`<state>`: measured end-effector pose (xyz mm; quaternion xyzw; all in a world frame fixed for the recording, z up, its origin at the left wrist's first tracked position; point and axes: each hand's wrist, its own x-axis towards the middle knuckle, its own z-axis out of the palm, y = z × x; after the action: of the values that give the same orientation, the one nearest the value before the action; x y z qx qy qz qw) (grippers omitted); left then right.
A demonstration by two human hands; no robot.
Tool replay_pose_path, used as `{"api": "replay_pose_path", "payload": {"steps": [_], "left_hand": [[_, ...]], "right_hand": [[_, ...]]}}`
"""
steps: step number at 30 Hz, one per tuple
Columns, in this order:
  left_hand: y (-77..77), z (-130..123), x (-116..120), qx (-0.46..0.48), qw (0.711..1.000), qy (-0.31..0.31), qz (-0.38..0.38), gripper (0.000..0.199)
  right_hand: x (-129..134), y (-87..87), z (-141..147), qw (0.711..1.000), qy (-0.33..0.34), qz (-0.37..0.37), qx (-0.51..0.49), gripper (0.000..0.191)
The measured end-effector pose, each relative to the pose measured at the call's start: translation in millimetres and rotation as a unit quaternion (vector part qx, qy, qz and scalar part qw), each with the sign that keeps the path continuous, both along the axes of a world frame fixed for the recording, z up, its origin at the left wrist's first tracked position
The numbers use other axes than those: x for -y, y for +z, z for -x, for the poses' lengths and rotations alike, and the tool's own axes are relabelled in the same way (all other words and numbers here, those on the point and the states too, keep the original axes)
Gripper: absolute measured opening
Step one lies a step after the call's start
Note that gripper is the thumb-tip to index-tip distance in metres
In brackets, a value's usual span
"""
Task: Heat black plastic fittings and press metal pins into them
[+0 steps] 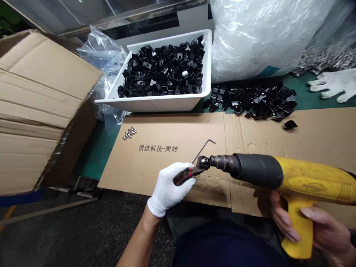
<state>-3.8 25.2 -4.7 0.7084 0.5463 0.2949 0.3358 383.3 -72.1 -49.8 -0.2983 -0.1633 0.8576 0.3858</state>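
Note:
In a white glove, my left hand [171, 187] is closed around pliers [183, 176] with dark, red-trimmed handles. The pliers' jaws grip a small black plastic part [203, 161] with a shiny metal spot on its face. My bare right hand [308, 222] wraps the handle of a yellow heat gun [311, 181]. Its stepped metal nozzle points left, right up against the black part; whether they touch I cannot tell. Just behind the pliers, an L-shaped hex key [202, 149] lies on the cardboard sheet [161, 167], partly hidden by the glove and part.
A white bin [155, 104] full of black parts stands at the back. Right of it lie a pile of black parts [258, 100], one loose black part [289, 125] and a white glove [333, 84]. Small metal pieces [129, 132] rest left. A cardboard box [41, 107] borders the left side.

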Motion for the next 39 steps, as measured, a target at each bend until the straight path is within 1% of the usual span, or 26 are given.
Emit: {"api": "replay_pose_path", "payload": {"steps": [2, 5, 8, 12, 17, 23, 27, 32, 39], "left_hand": [[6.4, 2, 3, 0.006, 0.999, -0.016, 0.04, 0.025], [12.2, 5, 6, 0.011, 0.997, -0.025, 0.076, 0.023], [14.7, 7, 6, 0.019, 0.993, -0.034, 0.113, 0.023], [17.1, 9, 5, 0.051, 0.983, -0.056, 0.168, 0.027], [20.5, 12, 4, 0.07, 0.971, -0.067, 0.218, 0.032], [23.6, 19, 2, 0.089, 0.958, -0.099, 0.253, 0.046], [26.2, 20, 2, 0.09, 0.949, -0.116, 0.28, 0.052], [30.5, 20, 1, 0.086, 0.945, -0.126, 0.291, 0.053], [35.9, 26, -3, 0.057, 0.944, -0.149, 0.288, 0.052]], "right_hand": [[2, -4.8, -2, 1.0, 0.006, -0.001, -0.021, 0.043], [3, -9.3, -3, 1.0, 0.0, -0.012, -0.023, 0.043], [3, -11.8, -2, 0.999, -0.005, -0.028, -0.017, 0.045], [4, -14.2, -1, 0.999, -0.009, -0.02, -0.024, 0.044], [5, -15.6, -1, 0.999, -0.01, -0.009, -0.036, 0.044], [7, -14.4, 2, 0.997, -0.023, 0.02, -0.064, 0.042], [5, -11.5, 3, 0.998, -0.02, 0.028, -0.06, 0.041], [3, -7.4, 2, 0.998, -0.007, 0.029, -0.06, 0.039], [-2, 0.6, 5, 0.998, -0.009, 0.042, -0.048, 0.038]]}}
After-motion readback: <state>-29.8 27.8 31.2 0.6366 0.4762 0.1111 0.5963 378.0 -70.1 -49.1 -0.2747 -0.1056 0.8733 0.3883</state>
